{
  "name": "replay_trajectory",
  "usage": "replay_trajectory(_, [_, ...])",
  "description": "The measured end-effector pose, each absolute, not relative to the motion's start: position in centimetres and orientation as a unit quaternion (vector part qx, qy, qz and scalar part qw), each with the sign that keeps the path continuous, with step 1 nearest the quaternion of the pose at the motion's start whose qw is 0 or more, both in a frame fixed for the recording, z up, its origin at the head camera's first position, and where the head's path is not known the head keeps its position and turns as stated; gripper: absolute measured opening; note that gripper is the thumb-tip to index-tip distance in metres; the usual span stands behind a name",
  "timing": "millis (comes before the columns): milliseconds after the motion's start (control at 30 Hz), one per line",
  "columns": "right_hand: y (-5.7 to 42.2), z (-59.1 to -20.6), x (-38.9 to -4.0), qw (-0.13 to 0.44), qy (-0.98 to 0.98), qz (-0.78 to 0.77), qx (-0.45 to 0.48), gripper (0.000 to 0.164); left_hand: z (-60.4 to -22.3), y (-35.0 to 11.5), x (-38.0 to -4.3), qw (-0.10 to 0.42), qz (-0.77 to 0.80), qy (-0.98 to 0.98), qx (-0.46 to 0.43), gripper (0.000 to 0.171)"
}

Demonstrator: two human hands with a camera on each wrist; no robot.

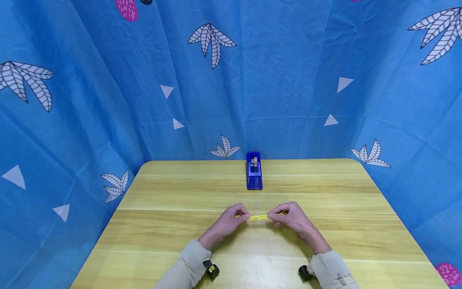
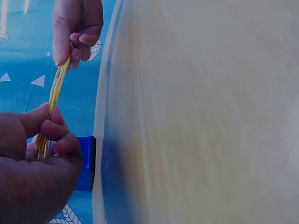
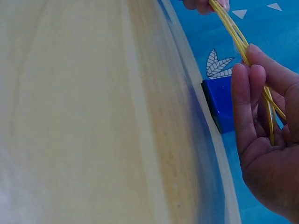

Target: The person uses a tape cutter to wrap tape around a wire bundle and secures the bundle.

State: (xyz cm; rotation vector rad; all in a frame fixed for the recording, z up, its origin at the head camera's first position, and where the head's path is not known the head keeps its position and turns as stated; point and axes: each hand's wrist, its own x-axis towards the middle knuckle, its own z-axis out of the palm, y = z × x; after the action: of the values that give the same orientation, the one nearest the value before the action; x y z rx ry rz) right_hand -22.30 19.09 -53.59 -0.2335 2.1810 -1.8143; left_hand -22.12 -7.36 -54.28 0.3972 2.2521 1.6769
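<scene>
Both hands hold a bundle of thin yellow strands (image 1: 258, 217) level above the table. My left hand (image 1: 232, 220) pinches its left end between thumb and fingers. At the other end, my right hand (image 1: 290, 218) pinches it the same way, and loose strand ends show inside that palm in the right wrist view. Between the hands a short length of the bundle is exposed. A faint clear strip of tape (image 1: 256, 200) runs from the blue tape dispenser (image 1: 254, 182) toward this middle part; whether it sticks to the strands I cannot tell.
The dispenser stands at the back edge of the wooden table (image 1: 180, 192), its tape roll (image 1: 255, 162) at the far end. A blue patterned curtain (image 1: 281, 80) encloses the back and both sides. Each sleeve carries a small black wrist camera (image 1: 304, 273).
</scene>
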Motion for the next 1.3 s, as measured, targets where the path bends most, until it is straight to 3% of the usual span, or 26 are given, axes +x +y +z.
replay_trajectory(333, [19.28,-53.63,-22.55,0.169,0.750,-0.639,-0.021,0.048,-53.89,-7.32,-22.05,0.127,0.575,0.797,0.130,0.011])
replay_trajectory(500, [19.54,-53.78,-22.71,0.213,0.736,-0.643,-0.018,0.052,-53.77,-7.29,-22.13,0.118,0.572,0.801,0.131,0.011])
replay_trajectory(633, [19.65,-53.96,-22.76,0.239,0.730,-0.639,-0.039,0.048,-53.70,-7.24,-22.15,0.110,0.568,0.804,0.138,0.012])
replay_trajectory(933, [19.57,-54.12,-22.81,0.224,0.712,-0.663,-0.046,0.035,-53.70,-7.09,-22.11,0.095,0.547,0.817,0.157,0.011])
replay_trajectory(1300, [19.47,-54.10,-22.71,0.164,0.720,-0.672,-0.043,0.031,-53.79,-7.30,-22.32,0.147,0.586,0.791,0.093,0.020])
